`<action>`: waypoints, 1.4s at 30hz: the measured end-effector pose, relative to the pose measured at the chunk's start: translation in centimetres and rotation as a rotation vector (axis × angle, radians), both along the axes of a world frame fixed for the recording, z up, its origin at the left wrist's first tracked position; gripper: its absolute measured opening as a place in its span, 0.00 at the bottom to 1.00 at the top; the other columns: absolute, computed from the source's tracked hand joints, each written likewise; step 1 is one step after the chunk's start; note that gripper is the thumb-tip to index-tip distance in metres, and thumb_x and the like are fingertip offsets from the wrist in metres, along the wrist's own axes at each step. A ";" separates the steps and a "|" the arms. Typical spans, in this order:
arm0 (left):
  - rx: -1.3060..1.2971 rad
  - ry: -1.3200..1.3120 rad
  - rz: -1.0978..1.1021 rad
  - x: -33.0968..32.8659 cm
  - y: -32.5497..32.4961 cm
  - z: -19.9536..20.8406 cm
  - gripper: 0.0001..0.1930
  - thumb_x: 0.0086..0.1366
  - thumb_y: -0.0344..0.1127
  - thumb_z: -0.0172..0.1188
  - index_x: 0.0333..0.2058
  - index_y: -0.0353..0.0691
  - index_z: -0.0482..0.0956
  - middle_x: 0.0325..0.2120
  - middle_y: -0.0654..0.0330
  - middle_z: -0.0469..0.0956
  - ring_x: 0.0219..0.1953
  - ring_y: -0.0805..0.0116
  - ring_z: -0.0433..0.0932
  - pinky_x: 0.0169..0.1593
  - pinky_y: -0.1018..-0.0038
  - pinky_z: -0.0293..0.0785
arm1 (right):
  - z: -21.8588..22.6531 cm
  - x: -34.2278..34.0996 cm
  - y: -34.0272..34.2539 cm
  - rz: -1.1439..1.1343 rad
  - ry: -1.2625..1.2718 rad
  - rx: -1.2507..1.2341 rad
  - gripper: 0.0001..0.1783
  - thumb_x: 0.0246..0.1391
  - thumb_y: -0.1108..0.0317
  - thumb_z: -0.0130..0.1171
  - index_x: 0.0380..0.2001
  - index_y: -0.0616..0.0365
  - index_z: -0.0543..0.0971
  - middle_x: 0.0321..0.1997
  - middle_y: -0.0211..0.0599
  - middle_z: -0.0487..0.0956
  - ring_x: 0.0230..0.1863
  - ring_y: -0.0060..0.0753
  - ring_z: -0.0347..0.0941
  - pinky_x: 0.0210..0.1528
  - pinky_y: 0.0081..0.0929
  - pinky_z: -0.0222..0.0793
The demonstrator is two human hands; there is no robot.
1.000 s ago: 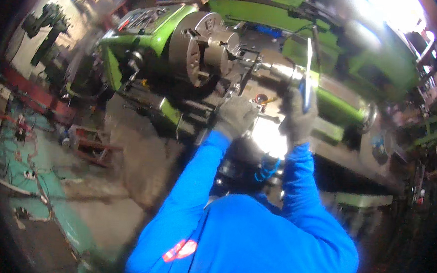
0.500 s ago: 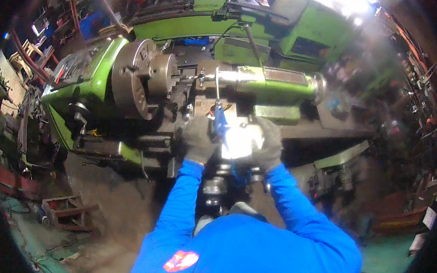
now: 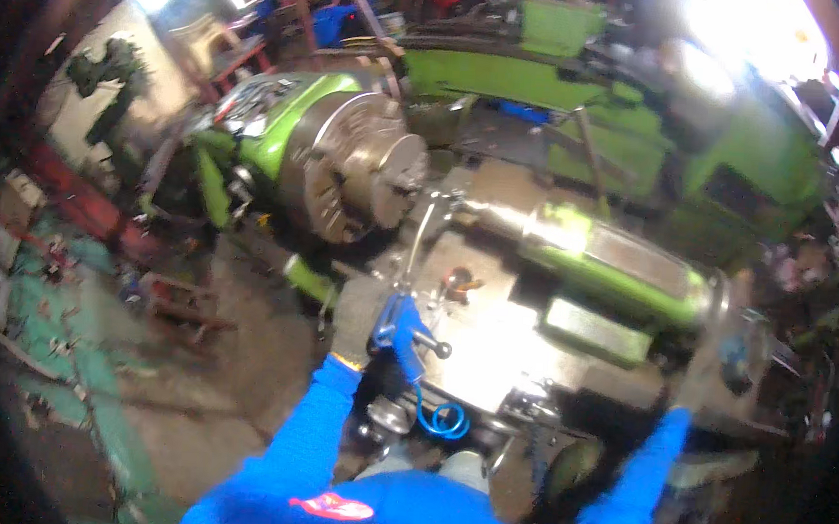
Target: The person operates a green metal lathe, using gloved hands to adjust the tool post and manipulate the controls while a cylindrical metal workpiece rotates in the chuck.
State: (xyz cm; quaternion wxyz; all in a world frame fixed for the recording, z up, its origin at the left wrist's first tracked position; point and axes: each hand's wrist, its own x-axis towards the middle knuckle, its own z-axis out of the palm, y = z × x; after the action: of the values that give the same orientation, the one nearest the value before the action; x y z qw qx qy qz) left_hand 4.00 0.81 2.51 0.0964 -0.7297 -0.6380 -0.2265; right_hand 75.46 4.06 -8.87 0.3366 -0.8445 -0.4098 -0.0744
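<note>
A blue air blow gun (image 3: 399,335) with a long thin nozzle is in my left hand (image 3: 355,317), which wears a grey glove. The nozzle points up toward the tool end in front of the lathe chuck (image 3: 387,161). A coiled blue hose (image 3: 443,421) hangs below the gun. My right hand (image 3: 708,367), also gloved, reaches far right beside the handwheel (image 3: 718,299) of the green tailstock (image 3: 619,263). Blur hides its fingers, and I cannot tell whether it touches the wheel.
A brightly lit flat metal plate (image 3: 477,346) lies between my arms, with a small round dark part (image 3: 458,281) on it. The green headstock (image 3: 288,146) stands left of the chuck. Another green machine (image 3: 486,79) is behind. A reddish frame (image 3: 184,311) sits on the floor at left.
My right hand has left the bright plate and moved right to the tailstock end. The left hand keeps the blow gun. The whole view has turned, tilting the lathe.
</note>
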 end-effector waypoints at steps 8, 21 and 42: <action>0.111 -0.221 0.119 2.3 0.3 1.0 0.09 0.59 0.39 0.64 0.36 0.47 0.88 0.32 0.53 0.84 0.41 0.51 0.82 0.46 0.60 0.77 | -2.6 9.8 18.6 0.085 -0.078 -0.337 0.21 0.66 0.63 0.60 0.54 0.69 0.79 0.56 0.55 0.80 0.58 0.49 0.76 0.64 0.45 0.71; -0.234 -0.146 0.299 2.2 -0.2 1.6 0.15 0.61 0.43 0.63 0.44 0.43 0.84 0.40 0.48 0.82 0.45 0.45 0.81 0.49 0.57 0.79 | -5.4 7.4 22.4 0.163 -0.093 -0.398 0.23 0.66 0.60 0.60 0.56 0.68 0.78 0.58 0.55 0.80 0.58 0.51 0.77 0.65 0.44 0.71; -0.116 -0.352 0.093 1.1 0.5 0.4 0.13 0.67 0.46 0.60 0.38 0.44 0.84 0.37 0.50 0.81 0.43 0.46 0.79 0.48 0.54 0.75 | -9.4 -8.7 -8.4 0.365 -0.080 -0.278 0.27 0.66 0.56 0.60 0.60 0.66 0.78 0.60 0.56 0.80 0.58 0.55 0.78 0.66 0.42 0.70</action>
State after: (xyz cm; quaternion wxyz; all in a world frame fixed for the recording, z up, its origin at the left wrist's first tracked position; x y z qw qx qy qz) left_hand 5.14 1.28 2.87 -0.0487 -0.6527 -0.6900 -0.3090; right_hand 66.76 -4.33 -18.29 0.2083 -0.7910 -0.5752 0.0112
